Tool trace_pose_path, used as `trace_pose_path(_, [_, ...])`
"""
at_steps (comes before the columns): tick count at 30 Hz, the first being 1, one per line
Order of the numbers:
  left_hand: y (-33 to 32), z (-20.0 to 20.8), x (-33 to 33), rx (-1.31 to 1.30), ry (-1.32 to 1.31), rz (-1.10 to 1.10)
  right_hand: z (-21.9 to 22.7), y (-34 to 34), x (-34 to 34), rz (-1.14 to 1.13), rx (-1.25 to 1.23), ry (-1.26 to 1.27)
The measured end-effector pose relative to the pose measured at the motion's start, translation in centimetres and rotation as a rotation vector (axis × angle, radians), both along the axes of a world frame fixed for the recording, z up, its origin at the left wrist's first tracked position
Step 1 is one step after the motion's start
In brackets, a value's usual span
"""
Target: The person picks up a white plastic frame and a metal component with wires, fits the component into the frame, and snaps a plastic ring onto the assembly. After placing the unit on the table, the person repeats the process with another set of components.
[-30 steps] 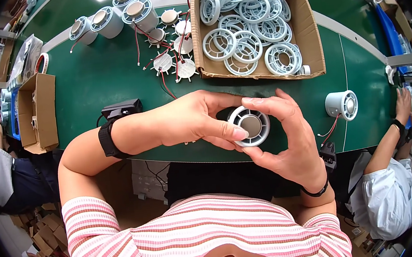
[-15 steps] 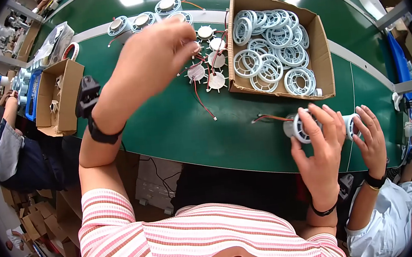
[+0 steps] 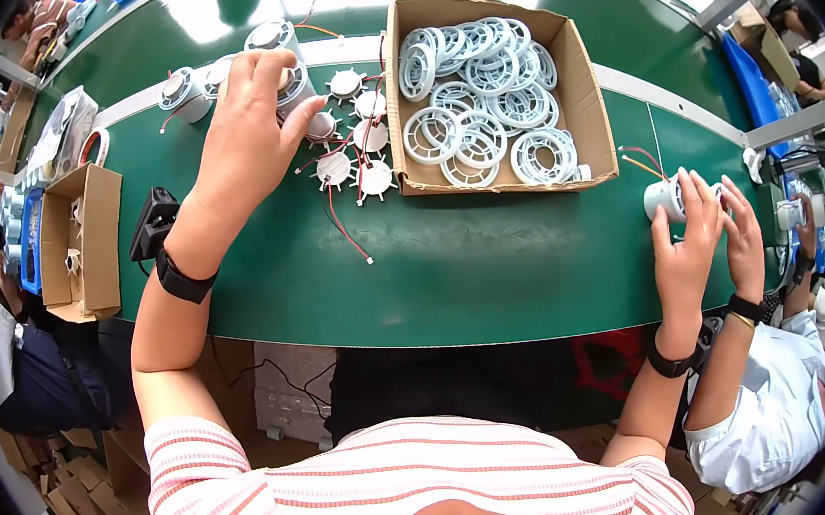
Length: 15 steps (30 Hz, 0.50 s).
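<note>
My left hand (image 3: pixel 257 113) is over the back of the table with thumb and fingers spread around a light blue cylindrical housing (image 3: pixel 295 89); I see no firm grip. Similar housings (image 3: pixel 182 93) with round pale tops stand beside it. Just right of that hand lie several white spoked discs (image 3: pixel 376 178) with thin red and dark wires. At the right, my right hand (image 3: pixel 690 248) grips another light blue cylindrical housing (image 3: pixel 661 199) by its right end; wires stick up from it. A co-worker's hand (image 3: pixel 745 248) is close against my right hand, at another light blue part.
A cardboard box (image 3: pixel 601 87) full of light blue rings sits at the back centre. To the left are a smaller cardboard box (image 3: pixel 90 251), a blue tray (image 3: pixel 30 242) and a tape roll (image 3: pixel 95 148). Co-workers sit at both sides. A metal rail (image 3: pixel 658 103) crosses the green table.
My right hand has moved right along the table with the housing, toward the co-worker. My left hand has shifted from the spoked discs to the standing housings, its fingers spreading. The view has turned slightly right.
</note>
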<state>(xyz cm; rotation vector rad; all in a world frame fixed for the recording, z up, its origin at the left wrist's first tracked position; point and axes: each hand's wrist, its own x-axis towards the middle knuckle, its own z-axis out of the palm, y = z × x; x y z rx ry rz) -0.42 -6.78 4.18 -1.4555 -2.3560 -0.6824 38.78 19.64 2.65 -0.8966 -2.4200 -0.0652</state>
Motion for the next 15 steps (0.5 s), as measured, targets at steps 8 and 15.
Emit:
trace_pose_path(8, [0.4, -0.8, -1.4, -0.016, 0.022, 0.122, 6.8, -1.4, -9.9, 0.385, 0.142, 0.011])
trace_pose_path(15, [0.6, 3.1, 2.0, 0.34, 0.456, -0.089, 3.9, -0.1, -19.5, 0.684, 0.174, -0.143])
